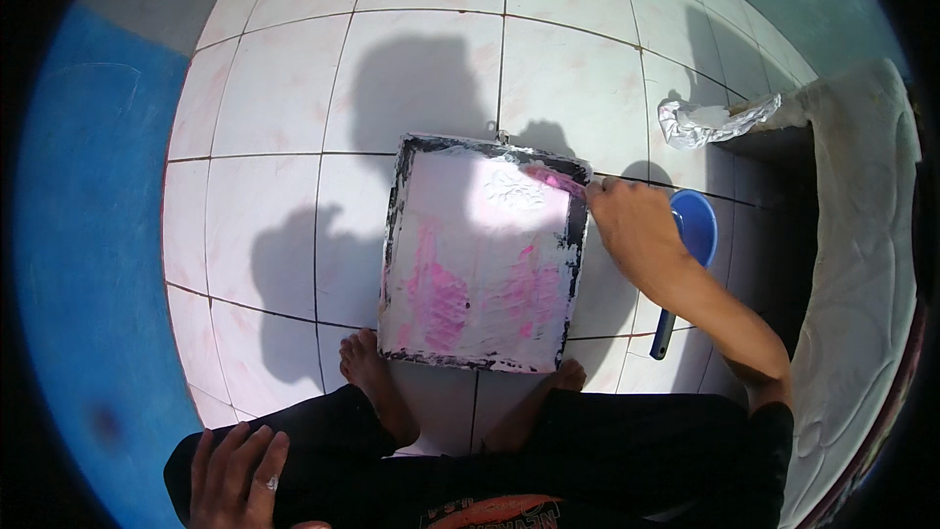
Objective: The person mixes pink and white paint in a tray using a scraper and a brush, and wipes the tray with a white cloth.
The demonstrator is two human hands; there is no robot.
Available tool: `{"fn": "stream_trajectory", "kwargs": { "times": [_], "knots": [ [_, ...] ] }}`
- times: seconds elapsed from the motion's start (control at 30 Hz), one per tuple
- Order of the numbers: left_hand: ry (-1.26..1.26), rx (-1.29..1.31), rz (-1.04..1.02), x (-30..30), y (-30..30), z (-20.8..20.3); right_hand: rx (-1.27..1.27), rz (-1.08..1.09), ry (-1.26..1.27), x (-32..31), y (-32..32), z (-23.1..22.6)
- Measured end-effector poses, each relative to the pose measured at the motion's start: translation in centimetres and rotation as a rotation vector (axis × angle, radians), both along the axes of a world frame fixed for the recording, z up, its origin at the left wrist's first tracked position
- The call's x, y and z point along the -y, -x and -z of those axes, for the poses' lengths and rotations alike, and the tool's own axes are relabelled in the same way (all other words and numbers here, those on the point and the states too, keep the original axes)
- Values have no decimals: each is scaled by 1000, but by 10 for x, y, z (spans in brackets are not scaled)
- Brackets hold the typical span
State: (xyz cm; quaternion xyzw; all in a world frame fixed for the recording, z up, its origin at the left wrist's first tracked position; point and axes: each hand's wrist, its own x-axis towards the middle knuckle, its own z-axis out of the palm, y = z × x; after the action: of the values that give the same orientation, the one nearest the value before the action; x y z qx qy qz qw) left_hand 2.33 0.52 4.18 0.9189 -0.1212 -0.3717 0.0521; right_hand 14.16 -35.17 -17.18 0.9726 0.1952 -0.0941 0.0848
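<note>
A squarish board (490, 255) with raised black edges lies on the floor between my feet, its face coated in white with pink streaks. My right hand (627, 216) is closed at its far right corner, gripping a slim pink-smeared tool (558, 179). The tool's tip lies against the coating, beside a thick white patch; its exact kind cannot be made out. My left hand (235, 475) rests on my left knee with fingers stretched out and nothing in them. A white smear marks one of its fingers. Just right of my right hand is a blue plastic dipper (697, 225), partly hidden by my forearm.
White floor tiles (264, 108) surround the board. A blue wall (98, 235) stands at the left. On the right, a pale ledge (852, 235) borders a dark recess, with crumpled silvery-white wrapping (720, 124) at its far end. Shadows fall across the floor.
</note>
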Motion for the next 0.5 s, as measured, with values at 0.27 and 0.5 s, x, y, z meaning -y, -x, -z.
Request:
{"fn": "stream_trajectory", "kwargs": {
  "times": [0.27,0.5],
  "knots": [
    [37,48,37,6,9,-2,-77,-220,-52,-57,-15,28],
    [46,10,6,4,9,-5,-165,-100,-264,-61,-59,-1]
  ]
}}
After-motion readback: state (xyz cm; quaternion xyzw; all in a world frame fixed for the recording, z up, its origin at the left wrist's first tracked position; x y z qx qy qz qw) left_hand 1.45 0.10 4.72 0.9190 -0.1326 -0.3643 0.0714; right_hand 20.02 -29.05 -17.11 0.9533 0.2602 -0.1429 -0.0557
